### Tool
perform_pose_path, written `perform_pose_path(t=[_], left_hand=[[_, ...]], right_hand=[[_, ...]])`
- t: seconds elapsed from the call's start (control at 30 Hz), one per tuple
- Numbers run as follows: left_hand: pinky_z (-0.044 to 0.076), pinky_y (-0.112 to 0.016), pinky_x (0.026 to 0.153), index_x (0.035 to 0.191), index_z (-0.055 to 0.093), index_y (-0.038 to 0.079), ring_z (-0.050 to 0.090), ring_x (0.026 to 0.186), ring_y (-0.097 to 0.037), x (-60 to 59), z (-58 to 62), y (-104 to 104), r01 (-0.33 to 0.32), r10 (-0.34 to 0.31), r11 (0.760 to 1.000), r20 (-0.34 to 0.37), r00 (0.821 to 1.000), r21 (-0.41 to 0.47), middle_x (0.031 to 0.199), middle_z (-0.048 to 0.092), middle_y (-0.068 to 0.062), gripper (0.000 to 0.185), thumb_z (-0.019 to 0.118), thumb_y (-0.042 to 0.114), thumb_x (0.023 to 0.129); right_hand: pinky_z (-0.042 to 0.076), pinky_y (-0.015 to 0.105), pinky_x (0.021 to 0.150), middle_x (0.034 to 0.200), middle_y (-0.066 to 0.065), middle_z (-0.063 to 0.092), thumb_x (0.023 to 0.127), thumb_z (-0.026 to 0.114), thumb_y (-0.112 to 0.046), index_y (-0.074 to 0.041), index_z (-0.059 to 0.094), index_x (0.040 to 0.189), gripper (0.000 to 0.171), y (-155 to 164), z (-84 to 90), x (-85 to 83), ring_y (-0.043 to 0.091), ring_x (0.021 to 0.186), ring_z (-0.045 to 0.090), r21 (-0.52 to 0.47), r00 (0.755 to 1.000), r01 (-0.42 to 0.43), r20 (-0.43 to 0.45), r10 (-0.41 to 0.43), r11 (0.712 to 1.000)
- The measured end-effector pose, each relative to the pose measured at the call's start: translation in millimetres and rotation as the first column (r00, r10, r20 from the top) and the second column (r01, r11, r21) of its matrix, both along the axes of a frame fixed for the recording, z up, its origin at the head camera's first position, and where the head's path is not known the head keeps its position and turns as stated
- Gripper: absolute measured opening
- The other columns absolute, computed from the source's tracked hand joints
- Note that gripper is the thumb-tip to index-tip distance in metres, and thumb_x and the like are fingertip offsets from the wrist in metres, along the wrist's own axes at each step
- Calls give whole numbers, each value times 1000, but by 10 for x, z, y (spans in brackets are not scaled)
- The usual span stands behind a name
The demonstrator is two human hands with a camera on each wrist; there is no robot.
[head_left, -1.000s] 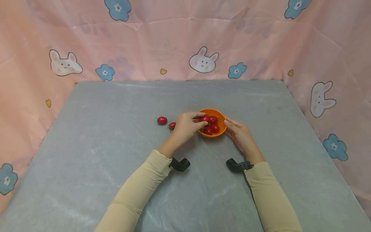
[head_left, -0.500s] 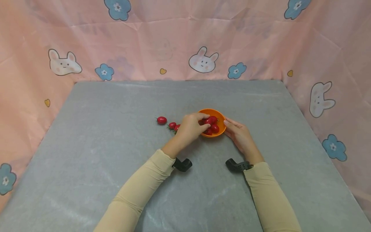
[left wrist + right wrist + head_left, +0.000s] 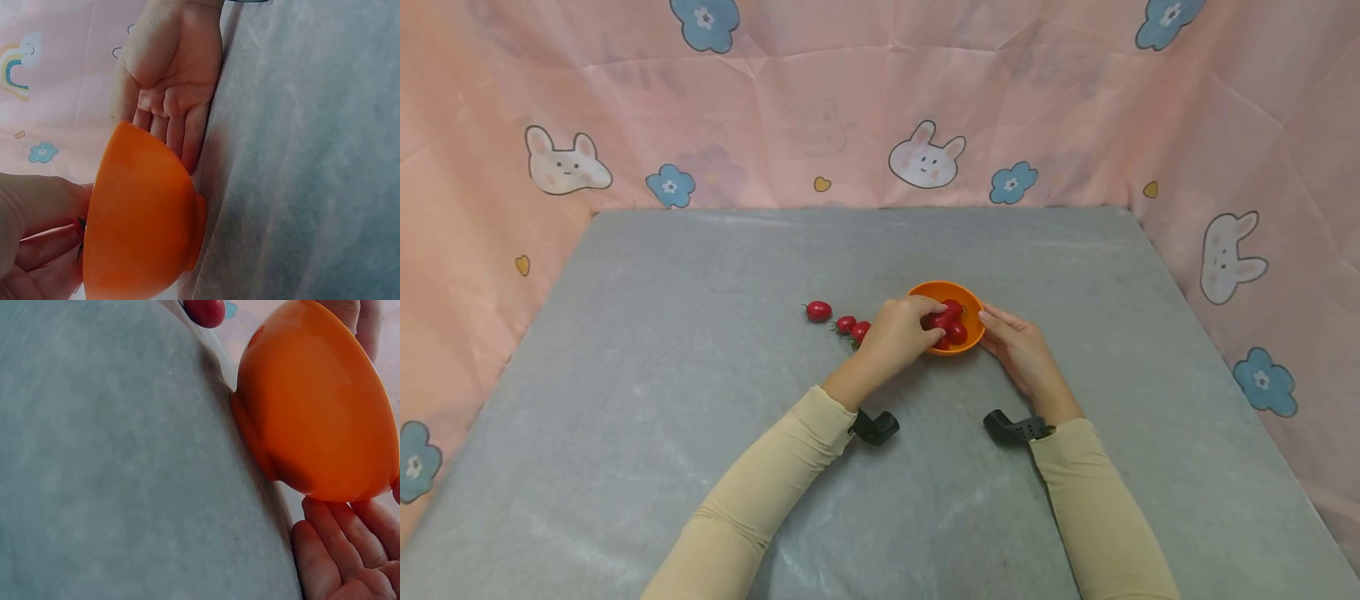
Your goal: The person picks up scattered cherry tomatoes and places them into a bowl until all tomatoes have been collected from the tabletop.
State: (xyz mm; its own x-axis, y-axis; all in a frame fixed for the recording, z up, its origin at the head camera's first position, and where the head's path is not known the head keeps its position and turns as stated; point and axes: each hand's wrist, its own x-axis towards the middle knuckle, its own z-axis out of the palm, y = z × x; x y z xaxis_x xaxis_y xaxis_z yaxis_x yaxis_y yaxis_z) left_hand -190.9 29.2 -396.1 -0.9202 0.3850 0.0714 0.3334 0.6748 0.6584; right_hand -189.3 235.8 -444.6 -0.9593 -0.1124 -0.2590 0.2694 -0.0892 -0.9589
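The left hand (image 3: 898,333) reaches from the left over the rim of the orange bowl (image 3: 973,333) on the counter (image 3: 700,417), fingers curled onto a tomato (image 3: 945,317) inside. The right hand (image 3: 1018,350) rests flat against the bowl's right side, fingers straight.

Loose tomatoes (image 3: 844,320) left of bowl (image 3: 973,333); elsewhere open.
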Motion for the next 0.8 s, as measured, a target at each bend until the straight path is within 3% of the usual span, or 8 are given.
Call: perform_pose_path(t=[0.33,0.5,0.63,0.8], left_hand=[[53,-32,101,123,70,6,64,116,-21,6,-1,-39,18,-18,1000,8,1000,17,124,70,-8,38,77,20,88],[54,-33,99,123,70,7,64,116,-21,27,21,-138,-37,32,994,45,998,101,123,71,-8,39,77,22,88],[55,-33,97,124,70,6,66,115,-23,16,43,-251,-94,78,976,86,993,199,125,70,-8,40,77,24,88],[55,-35,96,123,70,5,69,114,-28,-21,70,-440,-150,130,942,86,988,301,124,70,-13,40,78,21,87]], right_hand=[[48,17,100,160,16,32,101,57,-30,4,35,150,63,1,-19,-4,-6,113,59,-9,1000,-1,-7,1,1000],[47,20,102,160,16,33,101,59,-30,3,36,150,63,1,-11,-8,-5,114,59,-13,1000,7,0,-7,1000],[45,22,106,160,16,33,101,58,-30,3,36,150,62,5,-6,-8,-4,115,59,-7,1000,4,-3,-4,1000],[47,20,103,160,16,33,100,59,-30,3,37,149,63,4,-24,-11,-4,113,60,-12,1000,9,3,-9,1000]])
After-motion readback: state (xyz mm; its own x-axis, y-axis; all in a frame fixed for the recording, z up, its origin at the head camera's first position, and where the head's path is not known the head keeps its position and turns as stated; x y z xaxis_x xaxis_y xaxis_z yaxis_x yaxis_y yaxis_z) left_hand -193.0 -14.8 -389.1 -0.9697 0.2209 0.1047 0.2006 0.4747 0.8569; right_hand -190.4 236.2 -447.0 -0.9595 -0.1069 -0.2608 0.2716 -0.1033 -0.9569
